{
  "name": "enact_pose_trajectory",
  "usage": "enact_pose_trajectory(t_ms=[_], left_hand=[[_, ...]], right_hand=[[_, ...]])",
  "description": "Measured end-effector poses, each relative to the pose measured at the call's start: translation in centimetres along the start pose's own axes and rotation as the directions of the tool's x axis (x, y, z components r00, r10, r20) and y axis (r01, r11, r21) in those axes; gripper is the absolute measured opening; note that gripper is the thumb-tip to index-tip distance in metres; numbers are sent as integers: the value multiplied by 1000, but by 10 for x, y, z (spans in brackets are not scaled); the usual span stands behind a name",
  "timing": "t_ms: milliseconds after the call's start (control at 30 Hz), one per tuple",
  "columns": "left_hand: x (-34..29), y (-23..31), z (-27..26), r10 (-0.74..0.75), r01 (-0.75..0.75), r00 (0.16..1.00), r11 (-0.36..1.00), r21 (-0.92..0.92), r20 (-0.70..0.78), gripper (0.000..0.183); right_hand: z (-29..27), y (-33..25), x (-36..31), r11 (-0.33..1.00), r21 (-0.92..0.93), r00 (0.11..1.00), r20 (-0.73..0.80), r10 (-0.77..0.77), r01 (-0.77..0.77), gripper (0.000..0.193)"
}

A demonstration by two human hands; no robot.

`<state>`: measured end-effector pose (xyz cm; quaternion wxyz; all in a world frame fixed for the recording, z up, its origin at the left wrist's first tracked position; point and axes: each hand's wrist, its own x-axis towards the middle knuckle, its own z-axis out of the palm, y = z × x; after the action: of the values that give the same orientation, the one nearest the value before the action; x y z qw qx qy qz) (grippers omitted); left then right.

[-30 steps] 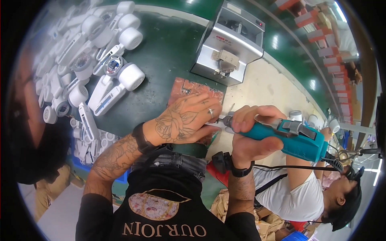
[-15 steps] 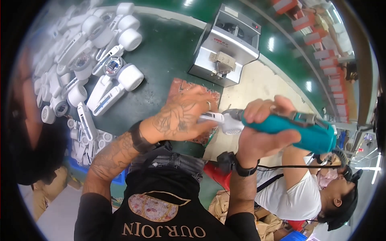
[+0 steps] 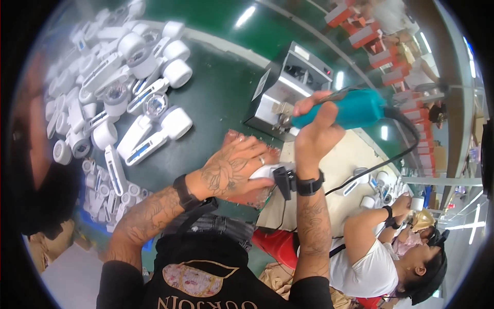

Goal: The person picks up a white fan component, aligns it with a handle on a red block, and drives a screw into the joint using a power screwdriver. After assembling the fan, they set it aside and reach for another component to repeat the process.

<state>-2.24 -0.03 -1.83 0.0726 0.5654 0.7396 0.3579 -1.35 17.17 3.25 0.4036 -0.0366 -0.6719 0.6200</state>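
My left hand presses a white plastic unit down on a reddish work mat; much of the unit is hidden under the palm and behind my right wrist. In my right hand is a teal electric screwdriver, its fingers wrapped round the body. The screwdriver lies nearly level, with its front end at the outlet of a silver screw feeder. Whether the bit touches the outlet or carries a screw, I cannot tell.
Heaps of white plastic units cover the left of the green table. Smaller white parts fill a blue bin below them. A black cable trails from the screwdriver. At the right, a person in a white shirt works beside more white units.
My right hand has lifted the screwdriver away from the white unit and carried it up to the screw feeder. The left hand stays on the unit, which has shifted slightly.
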Motion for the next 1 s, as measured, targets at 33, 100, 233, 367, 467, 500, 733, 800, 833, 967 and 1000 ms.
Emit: enact_pose_trajectory(t_ms=[33, 100, 233, 367, 467, 500, 733, 800, 833, 967, 1000], left_hand=[[0, 2, -2, -19, 19, 1000, 1000, 2, 25, 52], [-4, 0, 2, 23, -23, 1000, 1000, -9, -19, 52], [-4, -2, 1, -20, 20, 1000, 999, -34, -13, 52], [-5, -6, 11, 4, -5, 994, 1000, -17, -107, 52], [1, -4, 9, 6, -7, 997, 1000, -5, -81, 51], [3, -3, 7, 3, -5, 999, 999, -32, -46, 51], [-3, -6, 10, -40, 39, 997, 999, -26, -64, 50], [-3, -5, 9, -38, 36, 998, 999, -30, -59, 50], [-3, -5, 9, -34, 33, 998, 999, -33, -56, 50], [-4, -7, 13, -18, 17, 997, 1000, -20, -79, 51], [-3, -5, 11, -12, 10, 998, 1000, -19, -66, 51]], right_hand=[[0, 3, -1, 1000, -3, 1000, -1, -20, 20, 58], [-1, 5, -5, 999, 28, 999, 41, -22, 21, 56], [-4, -4, -13, 999, 39, 996, 87, 28, -32, 57], [-24, -28, -39, 993, 95, 997, -2, 72, -72, 65], [-35, -43, -50, 991, 108, 996, -17, 86, -83, 67], [-38, -42, -53, 992, 84, 996, -7, 90, -89, 68], [-36, -40, -59, 989, 78, 992, 14, 125, -126, 73], [-35, -40, -60, 990, 67, 992, 11, 123, -124, 73], [-35, -39, -60, 991, 55, 993, 8, 121, -121, 73], [-35, -33, -62, 984, 80, 987, 33, 157, -159, 70], [-34, -31, -63, 987, 77, 990, 31, 140, -142, 68]])
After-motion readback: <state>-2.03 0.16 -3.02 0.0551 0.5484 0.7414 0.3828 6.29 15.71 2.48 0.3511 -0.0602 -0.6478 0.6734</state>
